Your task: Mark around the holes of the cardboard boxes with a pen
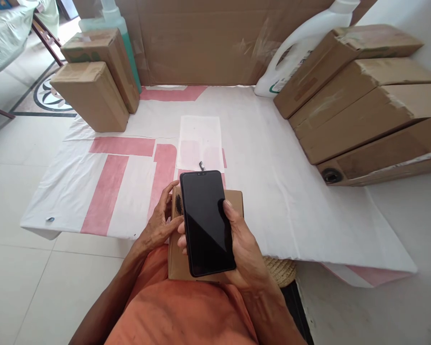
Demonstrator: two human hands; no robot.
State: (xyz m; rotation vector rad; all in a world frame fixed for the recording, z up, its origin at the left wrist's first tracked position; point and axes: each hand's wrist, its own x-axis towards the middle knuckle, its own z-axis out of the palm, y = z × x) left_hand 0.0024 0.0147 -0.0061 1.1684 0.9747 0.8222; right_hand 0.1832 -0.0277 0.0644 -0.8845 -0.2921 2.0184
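Observation:
My right hand (246,244) is wrapped around a black smartphone (206,220) with a dark screen, thumb on its right edge and fingertips showing at its left. Beneath the phone, a small brown cardboard box (179,268) lies over my lap at the table's near edge, largely covered by the phone. My left hand (163,215) grips the left side of this box, its thumb on top and its fingers along the edge. Just past the phone's top, the end of what looks like a pen (201,166) pokes out. Beyond that lies a thin white sheet (200,127).
A white cloth with pink shapes covers the table (258,201). Two cardboard boxes (89,96) and a teal bottle (129,57) stand at left. Several larger boxes (355,110) and a white jug (298,43) line the right. A cardboard panel (197,43) closes the back.

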